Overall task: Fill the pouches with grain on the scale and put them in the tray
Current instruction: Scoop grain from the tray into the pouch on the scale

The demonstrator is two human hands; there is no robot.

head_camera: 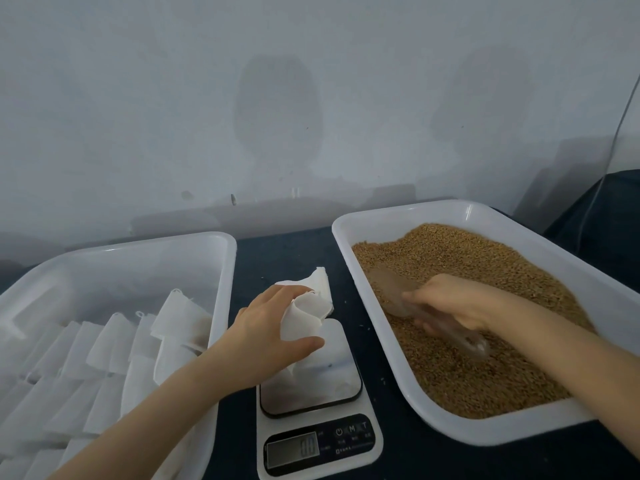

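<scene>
Just nearer you than your left hand (270, 327), the scale (320, 441) shows what looks like zero, though the digits are blurred; judge each pour by that readout. The left hand has its thumb and fingers curled round the white pouch (304, 317), pinching its mouth open above the weighing plate, with the pouch's foot seemingly resting on the plate. Hold that mouth wide and turned toward your right hand (446, 303), so the grain (485, 265) falls in and not onto the dark surface (287, 251). The right hand, wrist low and palm down, grips the handle of the clear scoop (394, 289), whose bowl lies in the grain just beyond your knuckles inside the grain tray (391, 344). Take a modest scoopful and tip slowly. To the left of your left hand, the tray (225, 271) holds rows of pouches (138, 341). Spare pouches (320, 282) lie just beyond its fingertips.
</scene>
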